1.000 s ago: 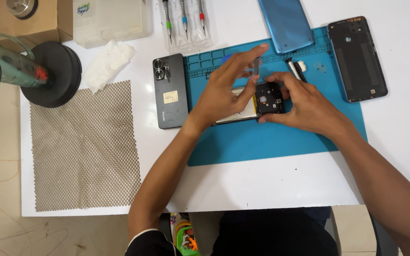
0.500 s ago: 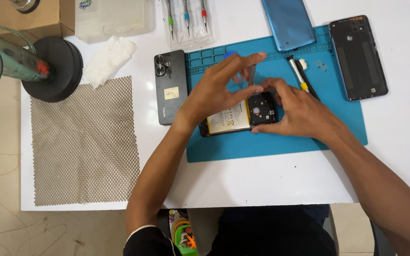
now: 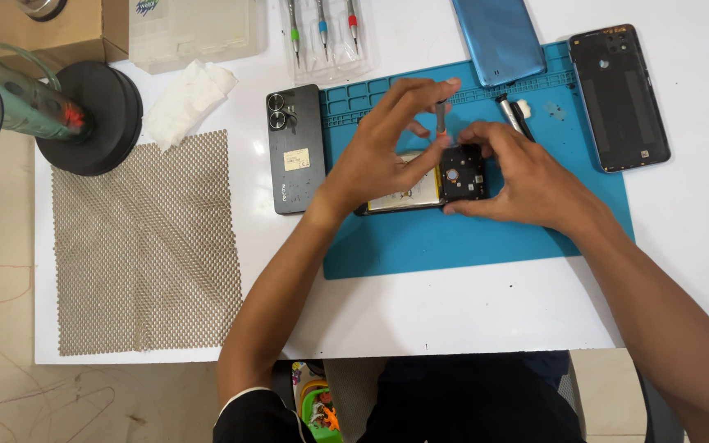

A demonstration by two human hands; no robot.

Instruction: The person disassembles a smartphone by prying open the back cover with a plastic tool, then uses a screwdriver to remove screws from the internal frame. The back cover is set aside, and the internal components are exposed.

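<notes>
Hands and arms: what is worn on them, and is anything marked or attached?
Both hands, left and right, are bare: no gloves, rings or watch show. The forearms are bare too. A dark sleeve with a pale edge shows at the left upper arm. No markings or cables.

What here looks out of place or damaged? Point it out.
Nothing is spilled or broken. The opened phone on the blue mat lies with its back off and battery bare, under the left hand and right hand. A crumpled white tissue lies loose on the table.
</notes>
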